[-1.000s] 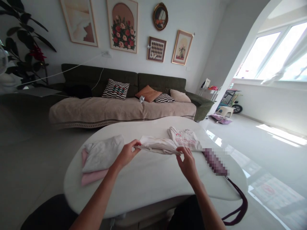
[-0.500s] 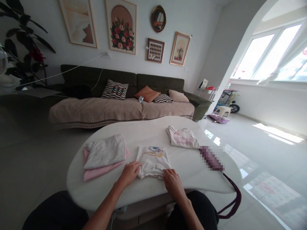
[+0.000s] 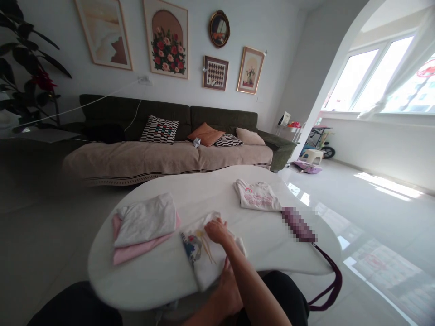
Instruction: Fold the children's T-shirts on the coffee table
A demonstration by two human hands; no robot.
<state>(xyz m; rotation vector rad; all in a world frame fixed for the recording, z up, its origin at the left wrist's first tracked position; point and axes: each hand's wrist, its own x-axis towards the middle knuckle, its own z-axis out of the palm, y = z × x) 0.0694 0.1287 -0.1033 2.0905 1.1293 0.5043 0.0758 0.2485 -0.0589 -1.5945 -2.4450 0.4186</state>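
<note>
While the right hand point(image 3: 216, 230) rests with curled fingers on the far part of the white shirt point(image 3: 208, 256), the left hand point(image 3: 229, 281) is at the shirt's near right side, partly hidden under the right forearm point(image 3: 253, 278). Whether either hand is pinching cloth I cannot tell. The shirt lies on the white table point(image 3: 142, 283), a little below the middle of the frame, its near corner by the table's edge. Its front carries a print: a blue and dark patch point(image 3: 192, 248) along the left edge, with yellowish strokes running beside it; any letters there are too small to read. That printed edge faces left in the frame and slants from upper left down to lower right. The long axis is hard to judge, since the hands and forearm cover the right part. Right of centre, a folded shirt point(image 3: 260, 197) shows a small rainbow-like mark and pink lettering, too fine to make out. Near it, the purple item point(image 3: 299, 224) is blurred into blocks, so no label can be read; a dark strap point(image 3: 335, 290) hangs from it at lower right. At left, a pale grey garment point(image 3: 147, 219) lies on top of a pink garment point(image 3: 136, 253), its visible side plain.
</note>
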